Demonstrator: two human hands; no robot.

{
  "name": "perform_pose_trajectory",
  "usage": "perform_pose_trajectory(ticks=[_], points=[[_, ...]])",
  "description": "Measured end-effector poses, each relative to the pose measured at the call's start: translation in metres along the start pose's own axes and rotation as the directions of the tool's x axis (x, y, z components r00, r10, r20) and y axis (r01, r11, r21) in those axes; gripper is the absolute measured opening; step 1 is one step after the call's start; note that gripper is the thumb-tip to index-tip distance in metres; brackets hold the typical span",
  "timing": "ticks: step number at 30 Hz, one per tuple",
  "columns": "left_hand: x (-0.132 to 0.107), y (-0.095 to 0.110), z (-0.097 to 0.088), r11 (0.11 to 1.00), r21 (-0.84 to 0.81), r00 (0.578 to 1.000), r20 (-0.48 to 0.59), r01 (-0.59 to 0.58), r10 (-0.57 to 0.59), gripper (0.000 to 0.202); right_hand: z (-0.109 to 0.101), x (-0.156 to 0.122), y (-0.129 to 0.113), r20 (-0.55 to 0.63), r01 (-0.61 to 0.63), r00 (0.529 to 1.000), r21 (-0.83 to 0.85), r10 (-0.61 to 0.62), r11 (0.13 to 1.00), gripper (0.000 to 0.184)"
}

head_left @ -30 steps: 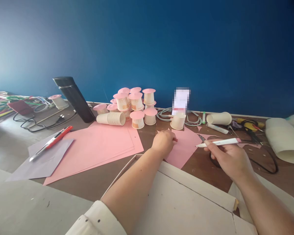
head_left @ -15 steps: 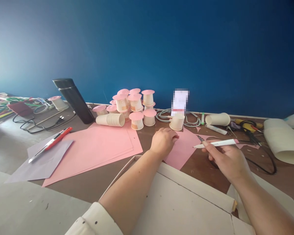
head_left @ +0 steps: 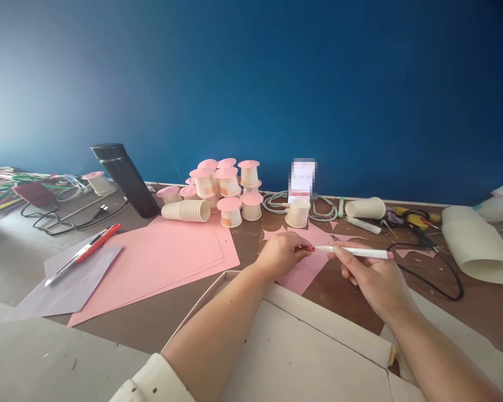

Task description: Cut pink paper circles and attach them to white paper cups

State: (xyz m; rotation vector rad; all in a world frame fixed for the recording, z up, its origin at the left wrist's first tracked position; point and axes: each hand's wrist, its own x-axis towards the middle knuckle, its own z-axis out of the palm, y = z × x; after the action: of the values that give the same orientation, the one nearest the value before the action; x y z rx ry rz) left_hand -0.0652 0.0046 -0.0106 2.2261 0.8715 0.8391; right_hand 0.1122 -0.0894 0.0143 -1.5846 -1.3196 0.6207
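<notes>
My left hand [head_left: 283, 254] pinches a small red cap [head_left: 312, 249] between thumb and fingertips, over a pink sheet [head_left: 304, 273]. Held by my right hand [head_left: 371, 279] is a white marker [head_left: 362, 252] with a pink back end. Its front end points left and meets the cap; whether it is inside cannot be made out. A metal tip [head_left: 334, 238] shows just beyond my right fingers, its other end hidden. Behind my hands, an upside-down paper cup [head_left: 297, 214] stands before a blurred phone screen [head_left: 302, 176].
Paper cups topped with pink discs [head_left: 228, 181] are stacked by the wall. Left lie nested cups [head_left: 186, 211], pink sheets [head_left: 151, 262], a utility knife [head_left: 86, 251] and a leaning black flask [head_left: 126, 178]. Cables [head_left: 450, 273] and large cups [head_left: 482, 243] lie right; a box lid [head_left: 302, 357] is in front.
My right hand has brought the marker left to the cap in my left hand. The gap between the marker's front end and the cap has closed. The view has shifted slightly.
</notes>
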Motion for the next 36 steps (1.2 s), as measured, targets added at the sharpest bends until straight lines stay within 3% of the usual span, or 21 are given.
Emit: perform_pose_trajectory(ticks=[13, 18, 28, 36], points=[[0.000, 0.001, 0.002, 0.999, 0.049, 1.000, -0.006, -0.012, 0.012, 0.012, 0.003, 0.002, 0.006, 0.026, 0.022, 0.999, -0.101, -0.020, 0.995, 0.044], [-0.002, 0.005, 0.001, 0.990, 0.135, 0.998, 0.036, -0.051, 0.046, 0.013, 0.004, 0.003, 0.007, 0.094, -0.029, 0.995, -0.144, 0.042, 0.989, 0.049], [-0.004, 0.009, 0.000, 0.985, 0.169, 0.996, 0.088, 0.017, -0.032, 0.015, 0.005, 0.004, 0.016, 0.211, -0.206, 0.962, 0.154, 0.172, 0.966, 0.056], [-0.005, 0.016, -0.001, 0.972, 0.231, 0.985, 0.157, 0.033, -0.071, 0.015, 0.007, 0.003, 0.016, 0.263, -0.269, 0.942, 0.211, 0.210, 0.940, 0.054]])
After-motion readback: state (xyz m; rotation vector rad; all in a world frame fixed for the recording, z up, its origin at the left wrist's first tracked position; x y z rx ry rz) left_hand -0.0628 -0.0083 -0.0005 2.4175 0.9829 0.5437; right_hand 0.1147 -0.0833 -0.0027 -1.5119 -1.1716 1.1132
